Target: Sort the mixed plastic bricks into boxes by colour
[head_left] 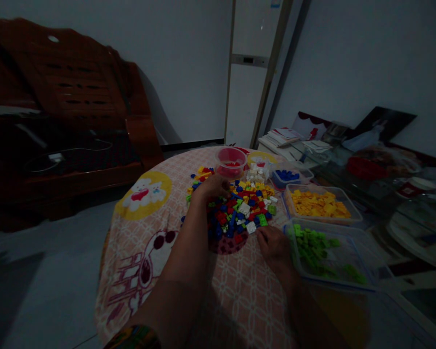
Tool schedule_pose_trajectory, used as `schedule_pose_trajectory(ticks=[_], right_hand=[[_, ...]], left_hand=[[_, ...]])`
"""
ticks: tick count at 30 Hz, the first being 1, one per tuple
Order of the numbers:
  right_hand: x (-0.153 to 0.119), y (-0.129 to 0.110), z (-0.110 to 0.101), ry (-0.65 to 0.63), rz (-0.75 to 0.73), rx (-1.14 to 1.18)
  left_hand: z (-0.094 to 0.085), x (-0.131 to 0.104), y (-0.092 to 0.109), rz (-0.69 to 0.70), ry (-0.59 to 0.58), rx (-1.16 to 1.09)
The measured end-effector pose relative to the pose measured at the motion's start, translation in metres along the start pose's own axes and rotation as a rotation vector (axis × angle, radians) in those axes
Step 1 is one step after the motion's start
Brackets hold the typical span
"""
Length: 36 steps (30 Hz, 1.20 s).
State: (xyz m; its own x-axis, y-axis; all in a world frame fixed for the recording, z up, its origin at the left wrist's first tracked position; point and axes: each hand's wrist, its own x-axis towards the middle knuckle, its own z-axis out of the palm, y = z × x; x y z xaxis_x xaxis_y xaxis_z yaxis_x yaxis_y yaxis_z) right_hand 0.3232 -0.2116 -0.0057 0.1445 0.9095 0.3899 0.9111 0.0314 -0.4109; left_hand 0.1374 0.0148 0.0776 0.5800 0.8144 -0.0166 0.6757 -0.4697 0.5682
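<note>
A mixed pile of toy building bricks (pixel 236 208) in red, blue, yellow, green and white lies on the cloth-covered table. Over the pile's far left part is my left hand (pixel 215 186), fingers curled together; whatever they may hold is hidden. My right hand (pixel 275 247) rests at the near right edge of the pile with its fingers closed. Close to its fingertips lie a white brick (pixel 251 227) and a green brick (pixel 262 220). I cannot make out anything inside this hand.
Behind the pile stand a pink bowl (pixel 223 157) with red bricks and some white bricks (pixel 256 173). Along the right are clear boxes of blue bricks (pixel 287 175), yellow bricks (pixel 318 203) and green bricks (pixel 312 249). A cluttered glass table (pixel 334 167) adjoins; a wooden bench (pixel 76 82) stands left.
</note>
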Motion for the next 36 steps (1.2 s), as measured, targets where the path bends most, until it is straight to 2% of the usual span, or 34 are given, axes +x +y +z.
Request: schedule_pose_trajectory(ticks=[5,9,14,18,23,27,32,36], right_hand=[[0.0,-0.002,-0.002,-0.018,-0.015,0.012],[0.0,-0.004,-0.003,-0.002,-0.01,-0.002],[0.0,-0.002,-0.002,-0.004,-0.018,-0.003],[0.0,-0.001,-0.002,-0.012,-0.018,-0.012],[0.0,-0.003,-0.003,-0.016,-0.016,0.003],[0.0,-0.004,-0.003,-0.008,-0.008,0.005],[-0.001,-0.005,-0.003,-0.001,-0.007,0.015],[-0.001,-0.005,-0.003,-0.012,-0.014,0.022]], left_hand=[[0.008,0.006,0.002,-0.046,0.019,0.117],[0.007,0.006,0.002,-0.022,0.018,0.088],[0.009,0.009,-0.003,-0.006,0.085,-0.015],[0.012,0.012,-0.01,0.031,0.219,-0.276],[0.019,0.02,-0.01,0.035,0.451,-0.598],[0.029,0.032,-0.004,0.056,0.56,-0.729],[0.034,0.037,-0.001,0.05,0.561,-0.73],[0.028,0.029,-0.002,0.008,0.563,-0.49]])
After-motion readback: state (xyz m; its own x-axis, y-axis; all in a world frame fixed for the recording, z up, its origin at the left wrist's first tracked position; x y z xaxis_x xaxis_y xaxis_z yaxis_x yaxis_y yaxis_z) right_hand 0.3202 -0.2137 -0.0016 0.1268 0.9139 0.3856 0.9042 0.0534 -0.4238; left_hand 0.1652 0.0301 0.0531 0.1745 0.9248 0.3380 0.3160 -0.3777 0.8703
